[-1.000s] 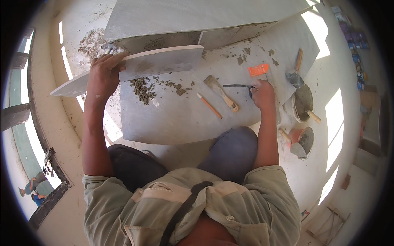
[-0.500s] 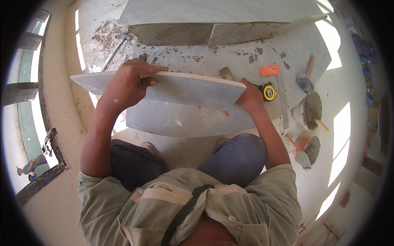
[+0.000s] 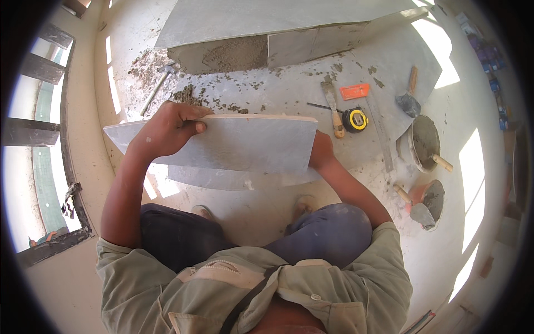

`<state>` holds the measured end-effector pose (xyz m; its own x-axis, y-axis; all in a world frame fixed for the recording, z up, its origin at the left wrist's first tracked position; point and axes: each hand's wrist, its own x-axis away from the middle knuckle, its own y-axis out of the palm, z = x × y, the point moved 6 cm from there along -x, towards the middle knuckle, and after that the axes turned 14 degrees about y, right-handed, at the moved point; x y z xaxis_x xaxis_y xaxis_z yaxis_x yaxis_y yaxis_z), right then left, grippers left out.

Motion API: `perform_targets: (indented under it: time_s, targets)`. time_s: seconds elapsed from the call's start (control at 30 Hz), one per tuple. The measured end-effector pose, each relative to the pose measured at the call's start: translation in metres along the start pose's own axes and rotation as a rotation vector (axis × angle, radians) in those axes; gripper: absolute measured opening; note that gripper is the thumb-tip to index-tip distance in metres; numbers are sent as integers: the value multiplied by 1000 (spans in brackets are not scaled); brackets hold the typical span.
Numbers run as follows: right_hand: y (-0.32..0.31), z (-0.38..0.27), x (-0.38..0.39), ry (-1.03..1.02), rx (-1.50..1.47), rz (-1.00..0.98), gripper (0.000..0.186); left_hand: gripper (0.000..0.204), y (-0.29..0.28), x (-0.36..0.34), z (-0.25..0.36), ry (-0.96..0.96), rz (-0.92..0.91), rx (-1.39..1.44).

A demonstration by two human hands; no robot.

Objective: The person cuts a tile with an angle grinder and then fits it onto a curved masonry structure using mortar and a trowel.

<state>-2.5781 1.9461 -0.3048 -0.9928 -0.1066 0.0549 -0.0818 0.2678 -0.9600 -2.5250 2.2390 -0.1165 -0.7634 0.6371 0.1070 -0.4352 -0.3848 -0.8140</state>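
A grey rectangular tile [image 3: 250, 142] is held up on edge before my knees, its broad face toward me. My left hand [image 3: 171, 131] is closed over its upper edge, left of the middle, with the thumb on the near face. At the right end my right hand [image 3: 321, 150] grips the tile's side; its fingers are mostly hidden behind. Below and behind it, another grey tile [image 3: 239, 179] lies on the floor. Beyond stands a low step, its front part bare mortar [image 3: 233, 54] and part faced with grey tile [image 3: 289, 50].
Right of the tile lie a scraper [image 3: 336, 114], a yellow-and-black tape measure [image 3: 355, 119], an orange piece [image 3: 355, 91] and a long metal strip [image 3: 379, 133]. Farther right are a trowel [image 3: 409, 103] and two mortar buckets [image 3: 425, 142]. A hammer [image 3: 157, 89] lies by rubble at left.
The held tile has tipped so more of its near face shows, and its right end has shifted left. My right hand has gone lower along its side, uncovering the scraper.
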Motion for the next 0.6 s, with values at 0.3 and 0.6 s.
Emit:
perform_targets:
  time_s: [0.3, 0.6]
  targets:
    - [-25, 103, -39, 516, 104, 260, 30, 30, 29, -25, -9, 50, -64, 93]
    - [-62, 79, 7, 580, -807, -108, 52, 30, 55, -53, -29, 13, -161, 123]
